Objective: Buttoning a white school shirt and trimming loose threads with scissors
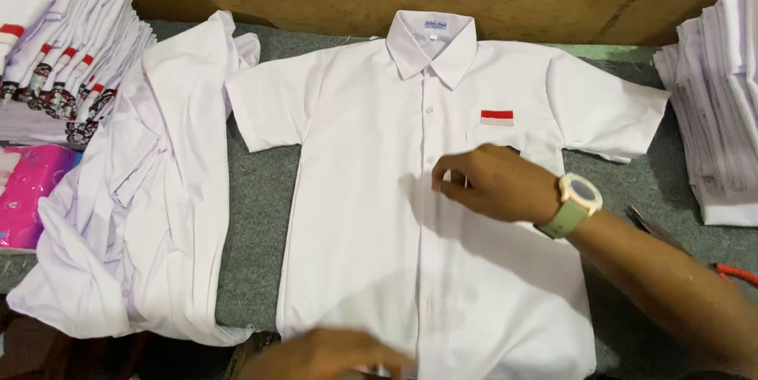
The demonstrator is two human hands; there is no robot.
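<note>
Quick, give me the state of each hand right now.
Right hand: fingers curled, pinching the white shirt at its button placket.
Left hand: blurred on the shirt's hem; grip cannot be told.

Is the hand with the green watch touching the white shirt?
Touching. The head view shows the right hand resting flat on the white shirt beside the button strip, fingertips pressed onto the cloth with no gap.

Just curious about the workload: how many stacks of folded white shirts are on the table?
2: one stack at the far left corner, another at the right edge. Both run out of frame, so more may be hidden.
</note>
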